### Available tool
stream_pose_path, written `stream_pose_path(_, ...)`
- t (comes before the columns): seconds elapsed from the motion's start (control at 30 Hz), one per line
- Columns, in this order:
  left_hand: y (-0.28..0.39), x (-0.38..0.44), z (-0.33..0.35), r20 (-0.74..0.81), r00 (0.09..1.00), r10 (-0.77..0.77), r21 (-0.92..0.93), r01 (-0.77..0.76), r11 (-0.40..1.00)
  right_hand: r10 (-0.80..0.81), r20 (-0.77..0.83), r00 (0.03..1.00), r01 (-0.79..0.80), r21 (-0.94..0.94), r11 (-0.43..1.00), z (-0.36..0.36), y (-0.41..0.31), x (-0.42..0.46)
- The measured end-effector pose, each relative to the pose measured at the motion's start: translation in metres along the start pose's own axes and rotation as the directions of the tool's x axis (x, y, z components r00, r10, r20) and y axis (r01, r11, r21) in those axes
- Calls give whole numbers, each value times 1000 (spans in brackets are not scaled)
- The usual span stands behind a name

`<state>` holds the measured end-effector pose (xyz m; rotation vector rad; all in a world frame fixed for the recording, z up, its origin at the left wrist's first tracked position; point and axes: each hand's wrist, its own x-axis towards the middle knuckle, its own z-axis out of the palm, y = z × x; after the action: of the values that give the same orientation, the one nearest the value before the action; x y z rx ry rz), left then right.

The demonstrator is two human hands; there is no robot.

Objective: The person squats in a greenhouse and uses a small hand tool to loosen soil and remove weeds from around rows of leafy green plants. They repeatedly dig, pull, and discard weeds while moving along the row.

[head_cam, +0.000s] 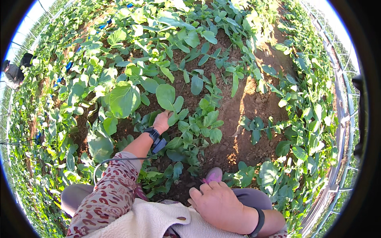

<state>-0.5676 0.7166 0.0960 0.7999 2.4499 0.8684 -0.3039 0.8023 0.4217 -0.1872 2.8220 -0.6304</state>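
My left hand point(163, 121) reaches down among leafy green seedlings, beside a rounded upright leaf point(165, 96). Leaves cover its fingertips, so what they touch or grip is hidden. A dark watch-like device point(153, 134) is strapped to that wrist, with a cable point(119, 159) trailing over the sleeve. A broad, veined leaf point(125, 100) stands to the left of the hand. Over my bent right knee point(253, 197) hangs my right hand point(218, 205), back up and fingers bent. Its palm is out of sight, and no object shows in it.
Brown soil point(227, 125) lies between the plant rows. A pink shoe point(214, 175) is planted just ahead of my right hand. Dense foliage point(297, 148) borders the right, before a metal pipe point(346, 89). Blue strips point(69, 66) run through the left rows. Another person point(13, 74) is far left.
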Motion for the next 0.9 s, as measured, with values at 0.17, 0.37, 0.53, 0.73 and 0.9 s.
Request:
stream_pose_path(0.17,16,-48,-41,108,990,-86,135,71,988,22,53,998,-23,3,1000,7,-9,-1)
stream_pose_path(0.37,17,-104,-71,182,982,-56,187,21,982,96,55,994,-95,-11,995,16,-6,-6)
stream_pose_path(0.53,3,-158,-86,193,978,-80,186,43,982,122,93,988,-125,20,992,14,-1,-10)
stream_pose_path(0.73,-3,-190,-98,146,984,-104,154,82,985,105,62,992,-108,49,993,13,1,-13)
stream_pose_path(0.9,25,-196,-110,376,802,-465,-705,573,418,150,-5,989,-149,64,987,11,10,-18)
